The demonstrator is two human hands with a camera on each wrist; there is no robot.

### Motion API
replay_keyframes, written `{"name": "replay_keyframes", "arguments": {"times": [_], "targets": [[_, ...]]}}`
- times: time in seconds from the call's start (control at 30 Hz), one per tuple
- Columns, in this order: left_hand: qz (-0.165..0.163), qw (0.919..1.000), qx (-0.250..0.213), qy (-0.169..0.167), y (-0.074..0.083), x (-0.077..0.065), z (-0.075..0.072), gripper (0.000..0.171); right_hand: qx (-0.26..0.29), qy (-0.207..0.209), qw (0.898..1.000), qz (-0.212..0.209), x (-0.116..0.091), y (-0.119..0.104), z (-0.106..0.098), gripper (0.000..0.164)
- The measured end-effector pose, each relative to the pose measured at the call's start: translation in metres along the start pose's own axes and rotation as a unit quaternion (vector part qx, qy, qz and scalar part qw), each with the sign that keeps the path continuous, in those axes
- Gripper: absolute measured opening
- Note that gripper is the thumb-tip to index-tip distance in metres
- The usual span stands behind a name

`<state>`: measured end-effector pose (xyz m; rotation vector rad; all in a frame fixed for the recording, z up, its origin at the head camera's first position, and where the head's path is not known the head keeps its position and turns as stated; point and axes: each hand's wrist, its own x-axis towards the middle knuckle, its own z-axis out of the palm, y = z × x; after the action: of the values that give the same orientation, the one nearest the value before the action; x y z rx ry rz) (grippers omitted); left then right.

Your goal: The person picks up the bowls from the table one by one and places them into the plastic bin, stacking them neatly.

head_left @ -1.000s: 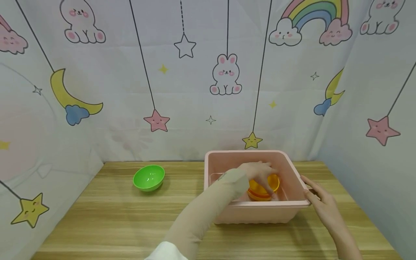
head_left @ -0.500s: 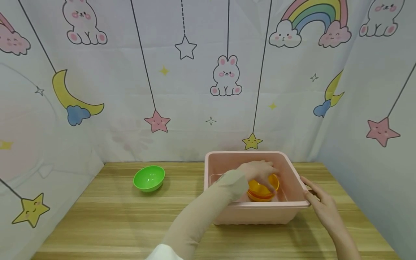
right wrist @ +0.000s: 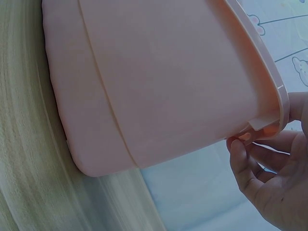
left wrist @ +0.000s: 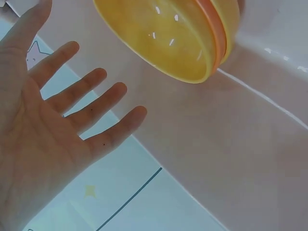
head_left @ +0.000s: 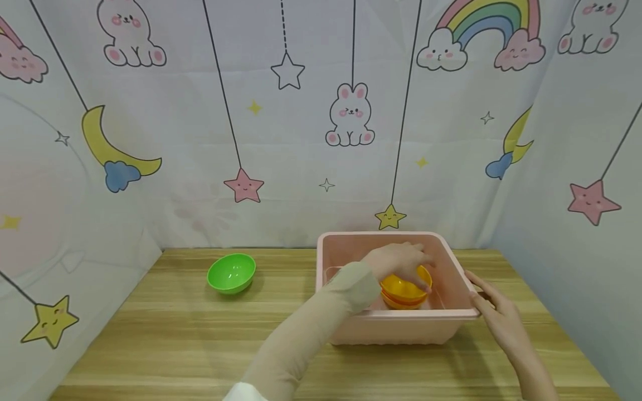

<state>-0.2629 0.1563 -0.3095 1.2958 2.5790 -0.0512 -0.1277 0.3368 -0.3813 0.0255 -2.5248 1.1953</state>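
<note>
Inside a pink plastic basin (head_left: pixel 396 329), a yellow bowl (head_left: pixel 400 287) sits nested in a stack with an orange bowl (left wrist: pixel 213 26) and another yellow one beneath. My left hand (head_left: pixel 398 262) hovers over the stack within the basin, partly covering it in the head view. In the left wrist view, its fingers (left wrist: pixel 107 134) are spread and relaxed, apart from the bowls. My right hand (head_left: pixel 497 316) grips the basin's right side at the rim; in the right wrist view, its fingers (right wrist: pixel 243 168) curl at the handle under the lip.
A green bowl (head_left: pixel 232 274) stands by itself at the back left of the wooden table (head_left: pixel 175 345). White cloth walls (head_left: pixel 291 133) printed with stars, moons and rabbits enclose the table behind and at both sides.
My left hand has come up slightly off the bowl stack, its fingers straightening. The bowls, the basin and my right hand stay where they were.
</note>
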Motion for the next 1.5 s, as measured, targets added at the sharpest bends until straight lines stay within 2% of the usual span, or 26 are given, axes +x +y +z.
{"name": "replay_keyframes", "arguments": {"times": [0.33, 0.7, 1.1, 1.5], "targets": [[-0.016, 0.9999, 0.005, 0.004, 0.004, -0.014, -0.004, 0.054, 0.004, -0.004, 1.0, -0.003, 0.0, 0.001, 0.0, 0.045], [-0.023, 0.9989, 0.038, 0.015, 0.005, -0.032, -0.011, 0.052, -0.004, -0.002, 1.0, 0.003, 0.0, -0.002, -0.001, 0.045], [-0.035, 0.9988, 0.022, 0.027, 0.001, -0.056, -0.017, 0.059, -0.019, -0.008, 1.0, 0.018, 0.001, -0.001, -0.002, 0.045], [-0.026, 0.9979, 0.02, 0.056, -0.009, -0.078, -0.018, 0.058, -0.003, -0.015, 1.0, 0.02, 0.001, 0.0, -0.003, 0.046]]}}
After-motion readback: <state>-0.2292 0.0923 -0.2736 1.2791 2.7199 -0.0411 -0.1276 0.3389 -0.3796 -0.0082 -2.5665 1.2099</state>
